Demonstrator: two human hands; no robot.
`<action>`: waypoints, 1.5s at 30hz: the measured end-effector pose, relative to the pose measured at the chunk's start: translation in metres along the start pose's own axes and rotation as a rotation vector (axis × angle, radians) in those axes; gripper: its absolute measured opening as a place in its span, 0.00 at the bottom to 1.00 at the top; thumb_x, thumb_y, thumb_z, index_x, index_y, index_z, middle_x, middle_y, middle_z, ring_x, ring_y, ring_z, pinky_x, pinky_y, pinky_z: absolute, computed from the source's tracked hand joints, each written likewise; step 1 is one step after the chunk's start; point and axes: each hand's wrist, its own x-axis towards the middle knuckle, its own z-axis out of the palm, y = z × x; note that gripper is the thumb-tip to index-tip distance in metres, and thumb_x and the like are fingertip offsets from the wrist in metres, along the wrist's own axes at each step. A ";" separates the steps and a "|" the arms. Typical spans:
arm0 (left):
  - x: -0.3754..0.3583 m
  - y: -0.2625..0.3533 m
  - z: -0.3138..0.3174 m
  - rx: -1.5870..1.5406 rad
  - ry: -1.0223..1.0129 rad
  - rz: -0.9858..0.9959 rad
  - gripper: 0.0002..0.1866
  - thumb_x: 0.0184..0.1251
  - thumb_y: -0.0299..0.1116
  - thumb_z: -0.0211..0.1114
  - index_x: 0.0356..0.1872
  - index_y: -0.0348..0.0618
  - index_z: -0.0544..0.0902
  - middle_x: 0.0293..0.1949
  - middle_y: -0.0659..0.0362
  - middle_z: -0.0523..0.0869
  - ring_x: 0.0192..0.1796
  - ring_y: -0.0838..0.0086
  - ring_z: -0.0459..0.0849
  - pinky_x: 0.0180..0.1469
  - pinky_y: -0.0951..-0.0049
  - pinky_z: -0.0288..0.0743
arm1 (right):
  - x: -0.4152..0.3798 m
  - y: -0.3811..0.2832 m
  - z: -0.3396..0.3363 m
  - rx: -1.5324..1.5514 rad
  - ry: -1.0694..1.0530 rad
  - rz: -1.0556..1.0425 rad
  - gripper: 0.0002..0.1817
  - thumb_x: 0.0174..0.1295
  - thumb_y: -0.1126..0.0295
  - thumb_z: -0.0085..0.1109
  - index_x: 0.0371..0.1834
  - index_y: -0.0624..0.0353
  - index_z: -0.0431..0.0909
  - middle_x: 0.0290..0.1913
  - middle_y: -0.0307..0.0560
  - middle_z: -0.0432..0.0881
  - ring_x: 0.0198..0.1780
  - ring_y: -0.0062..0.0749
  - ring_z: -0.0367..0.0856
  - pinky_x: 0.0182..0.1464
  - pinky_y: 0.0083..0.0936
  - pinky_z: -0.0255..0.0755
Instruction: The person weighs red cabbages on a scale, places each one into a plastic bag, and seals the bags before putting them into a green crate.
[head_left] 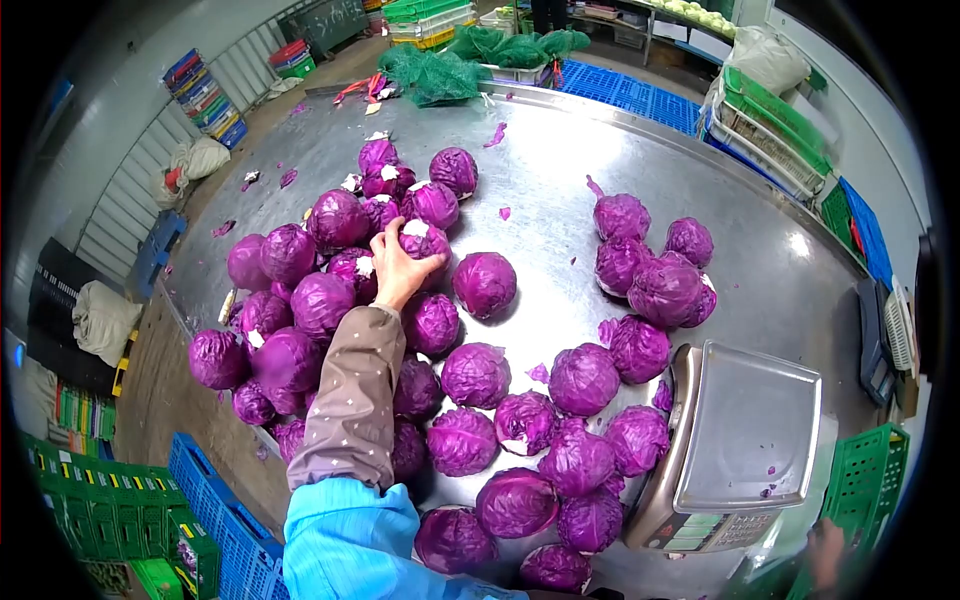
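My left hand (402, 268) reaches far over the metal table, its fingers and thumb curled round a red cabbage (428, 243) with a pale cut stem. More red cabbages crowd about it on the left, and a single red cabbage (485, 284) sits just to its right. At the lower right edge, my right hand (825, 552) is small and smeared by motion near a green crate (868, 480). Its fingers cannot be made out. A brown patterned cuff and a blue sleeve cover my left arm, which hides some cabbages beneath it.
A weighing scale (750, 425) stands on the metal table (560, 140) at the right. Another group of cabbages (665, 290) lies beyond it. Green netting (435, 75) rests at the far edge. Blue pallets (625, 92) and stacked crates surround the table.
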 end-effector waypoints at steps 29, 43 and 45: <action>-0.059 0.188 0.070 -0.347 -0.267 0.437 0.45 0.46 0.45 0.68 0.62 0.29 0.56 0.62 0.35 0.57 0.65 0.44 0.54 0.67 0.54 0.45 | 0.036 -0.195 -0.038 1.119 0.000 -0.144 0.17 0.66 0.66 0.43 0.56 0.62 0.63 0.46 0.44 0.71 0.35 0.18 0.71 0.33 0.14 0.68; 0.077 0.000 0.090 0.334 0.192 0.516 0.37 0.42 0.43 0.72 0.55 0.42 0.68 0.54 0.46 0.68 0.59 0.53 0.62 0.57 0.52 0.57 | 0.033 -0.198 -0.043 1.055 -0.144 0.198 0.11 0.64 0.67 0.46 0.44 0.64 0.69 0.32 0.40 0.75 0.27 0.18 0.71 0.26 0.15 0.65; 0.082 0.003 0.093 0.093 0.260 0.522 0.39 0.42 0.43 0.73 0.56 0.38 0.66 0.53 0.44 0.68 0.57 0.52 0.64 0.58 0.57 0.58 | 0.032 -0.197 -0.042 1.032 -0.144 0.187 0.11 0.64 0.67 0.46 0.43 0.64 0.70 0.32 0.41 0.76 0.27 0.18 0.71 0.27 0.15 0.66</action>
